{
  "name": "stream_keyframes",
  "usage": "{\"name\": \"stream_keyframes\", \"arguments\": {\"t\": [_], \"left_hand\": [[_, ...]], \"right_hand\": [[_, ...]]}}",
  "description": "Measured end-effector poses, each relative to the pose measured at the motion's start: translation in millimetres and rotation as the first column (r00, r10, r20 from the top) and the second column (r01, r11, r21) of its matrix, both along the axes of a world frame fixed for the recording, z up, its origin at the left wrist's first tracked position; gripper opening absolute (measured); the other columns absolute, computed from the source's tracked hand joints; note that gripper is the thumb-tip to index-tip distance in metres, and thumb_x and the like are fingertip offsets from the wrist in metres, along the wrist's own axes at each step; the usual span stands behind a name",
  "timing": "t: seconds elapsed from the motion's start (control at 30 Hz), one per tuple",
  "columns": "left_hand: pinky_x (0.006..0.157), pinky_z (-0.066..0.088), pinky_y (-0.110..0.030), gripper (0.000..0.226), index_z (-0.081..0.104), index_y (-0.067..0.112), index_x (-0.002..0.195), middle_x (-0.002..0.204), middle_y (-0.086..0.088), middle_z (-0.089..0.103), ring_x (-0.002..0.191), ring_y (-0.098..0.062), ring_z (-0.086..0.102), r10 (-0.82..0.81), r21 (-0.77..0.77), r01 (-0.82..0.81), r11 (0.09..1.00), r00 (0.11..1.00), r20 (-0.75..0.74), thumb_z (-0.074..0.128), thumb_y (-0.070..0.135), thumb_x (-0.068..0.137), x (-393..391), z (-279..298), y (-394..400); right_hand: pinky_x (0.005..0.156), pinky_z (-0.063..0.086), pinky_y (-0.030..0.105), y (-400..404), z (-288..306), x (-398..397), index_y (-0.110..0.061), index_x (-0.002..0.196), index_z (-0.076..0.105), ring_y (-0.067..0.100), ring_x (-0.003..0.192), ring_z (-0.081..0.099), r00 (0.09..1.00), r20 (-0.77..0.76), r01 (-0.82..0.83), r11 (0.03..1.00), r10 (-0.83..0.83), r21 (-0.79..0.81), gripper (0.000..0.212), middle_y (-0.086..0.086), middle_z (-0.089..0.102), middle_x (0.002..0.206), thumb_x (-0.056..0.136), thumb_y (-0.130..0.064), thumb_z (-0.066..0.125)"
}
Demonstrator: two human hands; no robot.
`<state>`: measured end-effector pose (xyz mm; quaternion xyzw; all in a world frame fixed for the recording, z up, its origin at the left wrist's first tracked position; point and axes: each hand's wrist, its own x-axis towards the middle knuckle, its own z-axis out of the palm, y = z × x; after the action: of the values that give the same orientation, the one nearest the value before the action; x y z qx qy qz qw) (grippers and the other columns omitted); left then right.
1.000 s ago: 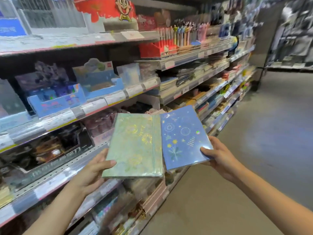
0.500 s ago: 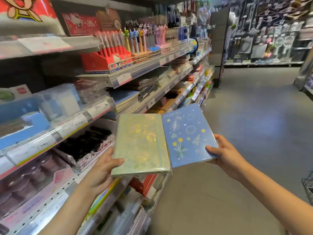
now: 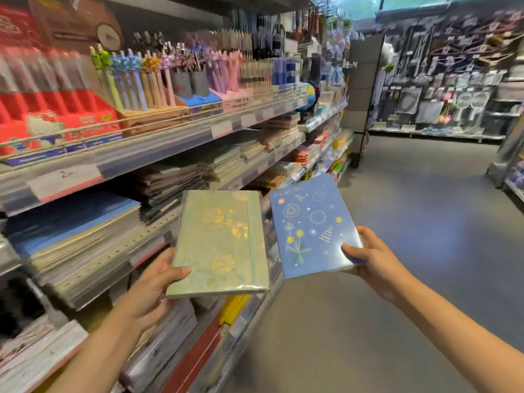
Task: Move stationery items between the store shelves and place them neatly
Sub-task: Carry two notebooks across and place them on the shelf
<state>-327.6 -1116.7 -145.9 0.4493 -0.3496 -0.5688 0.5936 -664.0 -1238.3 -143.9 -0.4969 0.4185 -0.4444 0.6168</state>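
Note:
My left hand [image 3: 153, 285] grips the lower left corner of a pale green notebook [image 3: 224, 245] with gold flowers and an elastic band. My right hand [image 3: 371, 259] holds a blue notebook [image 3: 309, 225] with fireworks and yellow flowers by its lower right edge. Both notebooks are held flat in front of me, side by side with a narrow gap between them, out over the aisle edge of the store shelves [image 3: 158, 154] on my left.
The shelves carry rows of character pens [image 3: 136, 78], red pen boxes [image 3: 56, 114], stacks of notebooks [image 3: 79, 239] and a small globe [image 3: 310, 93]. Grey aisle floor [image 3: 411, 222] stretches to the right. A wall of hanging goods [image 3: 448, 80] stands at the far end.
I have moved further along the aisle, so the shelves have slid past to the left. The two notebooks, overlapping before, now sit slightly apart. Both hands keep their hold.

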Motion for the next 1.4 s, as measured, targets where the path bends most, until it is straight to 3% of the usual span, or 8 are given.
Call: {"name": "stream_keyframes", "arguments": {"t": [0.3,0.4,0.47,0.53,0.67,1.0,1.23,1.4], "left_hand": [[0.058,0.059,-0.023,0.046,0.045,0.003,0.125,0.104,-0.014,0.069,0.076,-0.018,0.071,0.101,-0.005,-0.101,0.995,0.994,0.035,0.049,-0.006,0.08,-16,1,-127],[0.06,0.06,-0.027,0.086,0.045,0.006,0.125,0.116,-0.02,0.062,0.08,-0.023,0.07,0.124,0.004,-0.126,0.992,0.981,0.148,0.087,0.015,0.051,-18,1,-161],[0.057,0.059,-0.028,0.104,0.048,0.008,0.121,0.114,-0.017,0.063,0.079,-0.024,0.07,0.141,0.001,-0.143,0.99,0.975,0.174,0.094,0.025,0.029,-19,-1,-183],[0.054,0.058,-0.026,0.089,0.051,0.009,0.116,0.112,-0.017,0.063,0.075,-0.022,0.071,0.171,-0.008,-0.172,0.985,0.97,0.172,0.091,0.012,0.036,-23,1,-202],[0.053,0.058,-0.026,0.043,0.056,0.015,0.106,0.098,-0.011,0.068,0.068,-0.019,0.071,0.297,-0.013,-0.299,0.954,0.94,0.166,0.051,-0.015,0.076,-32,11,-232],[0.057,0.059,-0.03,0.045,0.057,0.015,0.105,0.089,-0.004,0.074,0.072,-0.022,0.071,0.475,-0.01,-0.48,0.877,0.865,0.159,0.051,-0.01,0.068,-48,25,-277],[0.062,0.059,-0.026,0.053,0.058,0.021,0.112,0.102,-0.002,0.074,0.083,-0.019,0.071,0.639,-0.074,-0.635,0.769,0.76,0.117,0.05,-0.008,0.068,-79,16,-311],[0.064,0.059,-0.026,0.049,0.056,0.015,0.115,0.102,-0.004,0.073,0.085,-0.02,0.071,0.726,-0.091,-0.721,0.687,0.676,0.126,0.053,-0.006,0.071,-100,13,-332]], "right_hand": [[0.06,0.057,0.033,-159,-3,-3,-0.01,0.122,0.045,0.023,0.079,0.066,0.996,0.039,-0.084,0.996,0.084,0.017,0.034,0.01,0.061,0.112,0.09,0.001,0.049],[0.052,0.055,0.028,-213,-7,4,-0.014,0.115,0.048,0.014,0.069,0.07,0.99,0.06,-0.129,0.992,0.128,0.008,0.029,0.004,0.064,0.103,0.09,0.002,0.049],[0.053,0.055,0.027,-251,-9,12,-0.015,0.11,0.05,0.012,0.069,0.071,0.985,0.057,-0.164,0.986,0.164,-0.008,0.026,0.003,0.065,0.103,0.09,0.001,0.049],[0.053,0.056,0.028,-288,-9,21,-0.017,0.105,0.052,0.012,0.071,0.071,0.977,0.057,-0.202,0.979,0.203,-0.024,0.023,0.003,0.065,0.102,0.09,0.0,0.05],[0.051,0.056,0.027,-353,4,43,-0.017,0.101,0.051,0.012,0.067,0.071,0.964,0.069,-0.256,0.966,0.257,-0.022,0.022,0.004,0.065,0.097,0.09,0.002,0.048],[0.065,0.061,0.031,-482,32,107,-0.004,0.117,0.048,0.023,0.095,0.064,0.865,0.132,-0.491,0.871,0.484,0.03,0.026,0.012,0.062,0.112,0.092,0.001,0.044],[0.064,0.058,0.027,-544,40,155,-0.011,0.098,0.056,0.011,0.071,0.072,0.712,0.172,-0.697,0.715,0.681,0.058,0.021,0.0,0.075,0.083,0.093,0.002,0.04],[0.077,0.057,0.036,-576,51,202,-0.003,0.127,0.045,0.026,0.107,0.061,0.68,0.091,-0.733,0.677,0.727,0.066,0.034,0.013,0.057,0.125,0.093,-0.001,0.044]]}}
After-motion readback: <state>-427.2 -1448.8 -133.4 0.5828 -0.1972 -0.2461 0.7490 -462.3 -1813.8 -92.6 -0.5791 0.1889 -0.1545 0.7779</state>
